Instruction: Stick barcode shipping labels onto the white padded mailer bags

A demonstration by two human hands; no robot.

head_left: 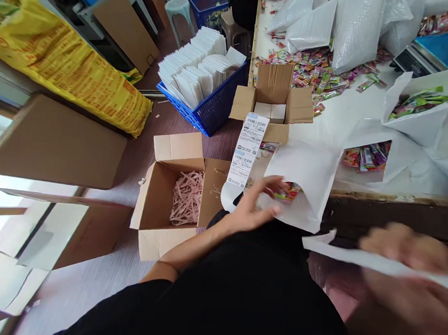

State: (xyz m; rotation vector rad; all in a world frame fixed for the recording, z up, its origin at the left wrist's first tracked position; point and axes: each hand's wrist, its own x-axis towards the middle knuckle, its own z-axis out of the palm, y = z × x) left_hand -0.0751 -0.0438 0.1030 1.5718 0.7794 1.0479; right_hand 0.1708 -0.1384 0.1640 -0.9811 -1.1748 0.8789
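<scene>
We see a strip of shipping labels (246, 151) carrying barcodes and a QR code, but the print is too small for us to read. The yellow sack (66, 67) shows rows of red characters, and we cannot make those out either.

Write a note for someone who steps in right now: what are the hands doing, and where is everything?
Left hand: resting on the white mailer bag at the table edge, colourful packets inside, mouth open.
Right hand: blurred, holding a white paper strip.
Label strip hangs from the small open box.
Floor box holds pink paper shreds.
Done: bag filled. Left: bag unsealed, no label on it.
</scene>
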